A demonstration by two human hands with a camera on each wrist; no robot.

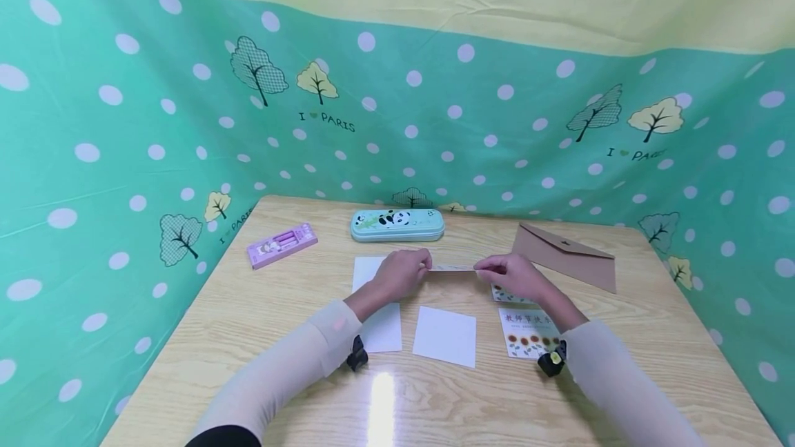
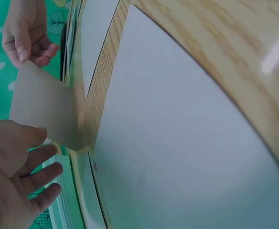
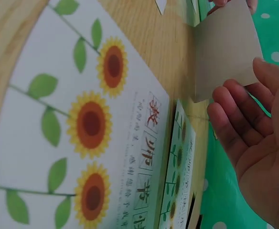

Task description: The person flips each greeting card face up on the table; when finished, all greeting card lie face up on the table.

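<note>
Both hands hold one small pale card [image 1: 452,268] above the back middle of the table, seen nearly edge-on in the head view. My left hand [image 1: 400,274] pinches its left end and my right hand [image 1: 512,276] pinches its right end. The wrist views show the card's plain side [image 3: 225,52], tilted up, with its lower edge close over the wood. Below it lies a blank white card [image 1: 444,336]. Left of that, white cards [image 1: 381,330] extend partly under the left forearm. Sunflower cards [image 1: 528,330] with red writing lie beneath the right wrist, partly covered.
A mint panda pencil case [image 1: 397,225] stands at the back middle. Toward the back left is a purple pen box [image 1: 282,245]. A brown envelope [image 1: 562,257] lies at the back right. Behind the wooden table [image 1: 248,357] hangs a green dotted curtain [image 1: 435,109].
</note>
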